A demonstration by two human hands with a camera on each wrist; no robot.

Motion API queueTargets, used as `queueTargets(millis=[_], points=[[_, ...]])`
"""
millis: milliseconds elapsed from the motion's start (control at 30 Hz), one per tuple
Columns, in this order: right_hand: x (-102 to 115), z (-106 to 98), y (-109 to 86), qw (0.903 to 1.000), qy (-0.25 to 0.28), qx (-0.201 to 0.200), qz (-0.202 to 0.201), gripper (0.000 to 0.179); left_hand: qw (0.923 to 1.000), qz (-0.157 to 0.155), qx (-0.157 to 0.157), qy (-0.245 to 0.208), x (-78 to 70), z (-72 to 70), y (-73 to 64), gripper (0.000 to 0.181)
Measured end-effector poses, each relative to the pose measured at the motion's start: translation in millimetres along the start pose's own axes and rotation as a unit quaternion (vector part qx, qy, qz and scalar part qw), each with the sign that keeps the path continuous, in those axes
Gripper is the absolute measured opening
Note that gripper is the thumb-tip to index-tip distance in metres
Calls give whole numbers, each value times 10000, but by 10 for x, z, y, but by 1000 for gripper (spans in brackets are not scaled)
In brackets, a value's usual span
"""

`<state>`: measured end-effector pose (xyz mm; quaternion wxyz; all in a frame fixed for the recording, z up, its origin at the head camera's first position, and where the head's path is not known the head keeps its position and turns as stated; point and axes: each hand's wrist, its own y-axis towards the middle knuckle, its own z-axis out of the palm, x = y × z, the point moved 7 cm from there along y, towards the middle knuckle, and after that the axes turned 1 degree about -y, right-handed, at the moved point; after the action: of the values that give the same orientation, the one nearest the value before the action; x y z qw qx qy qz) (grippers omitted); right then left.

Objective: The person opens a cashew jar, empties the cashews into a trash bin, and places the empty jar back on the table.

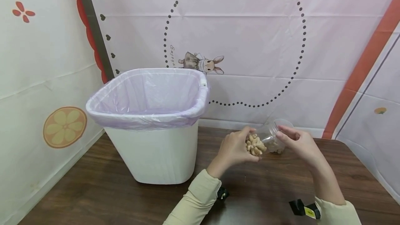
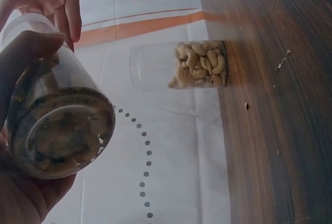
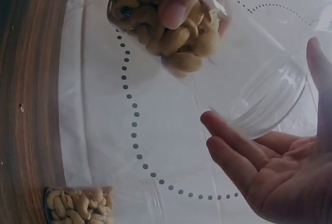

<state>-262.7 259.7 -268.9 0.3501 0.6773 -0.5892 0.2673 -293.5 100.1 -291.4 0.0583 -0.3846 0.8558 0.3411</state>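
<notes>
My left hand (image 1: 235, 148) grips a clear jar (image 3: 233, 68) partly filled with cashews (image 3: 181, 37). The jar is tilted, its uncovered mouth pointing up and right, toward my right hand (image 1: 301, 147). That hand holds nothing; in the right wrist view its palm faces the mouth, with extended fingers (image 3: 233, 156) right at the rim and the thumb apart on the other side. Behind the held jar, a second clear jar (image 2: 199, 66) of cashews stands upright on the table, partly hidden in the head view.
A white bin (image 1: 153, 152) with a pale purple liner (image 1: 153, 121) stands left of my hands on the dark wooden table (image 1: 256, 190). Small crumbs (image 2: 246, 106) lie on the tabletop near the second jar. A printed cloth (image 1: 250, 44) hangs behind the table.
</notes>
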Motion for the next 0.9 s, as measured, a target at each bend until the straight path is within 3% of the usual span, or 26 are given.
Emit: queueTargets(millis=[267, 900], points=[[-29, 16, 13, 9983, -424, -28, 397, 68, 9984, 157, -175, 506, -21, 12, -18, 80], [-51, 20, 16, 9977, -343, 44, 585, 72, 9994, 150, -84, 293, -31, 15, -14, 79]])
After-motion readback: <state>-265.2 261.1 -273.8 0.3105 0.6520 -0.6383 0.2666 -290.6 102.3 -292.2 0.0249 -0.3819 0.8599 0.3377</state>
